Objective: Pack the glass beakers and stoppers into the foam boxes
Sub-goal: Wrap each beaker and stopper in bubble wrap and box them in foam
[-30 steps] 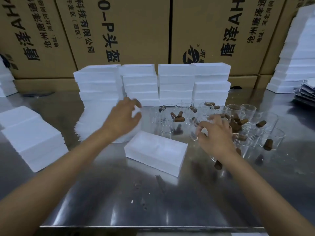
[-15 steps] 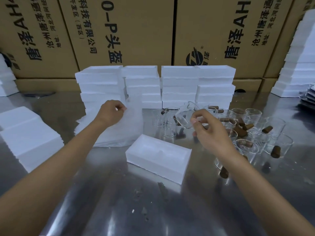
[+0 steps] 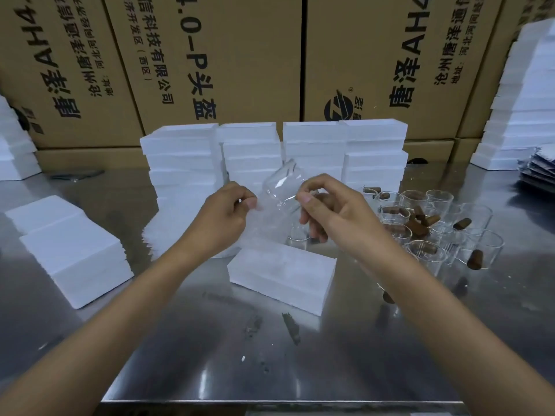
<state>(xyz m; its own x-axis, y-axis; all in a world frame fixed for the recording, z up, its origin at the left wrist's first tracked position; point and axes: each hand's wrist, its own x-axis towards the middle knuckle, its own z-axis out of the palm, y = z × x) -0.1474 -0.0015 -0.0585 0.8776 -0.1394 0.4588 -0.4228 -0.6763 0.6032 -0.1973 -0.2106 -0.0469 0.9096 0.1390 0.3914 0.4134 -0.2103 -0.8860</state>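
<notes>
Both hands have met mid-frame since a second ago: right hand (image 3: 333,210) now holds a lifted, tilted beaker (image 3: 280,187); left hand (image 3: 226,216) pinches a thin foam sheet (image 3: 255,223) against it. Probably wrapping before boxing. Foam box (image 3: 282,273) sits just below, insides not visible. Right fingertips hidden; sheet edges hard to make out.

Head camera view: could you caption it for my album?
Right hand holds a clear glass beaker tilted above a white foam box; left hand pinches a thin translucent sheet.
</notes>
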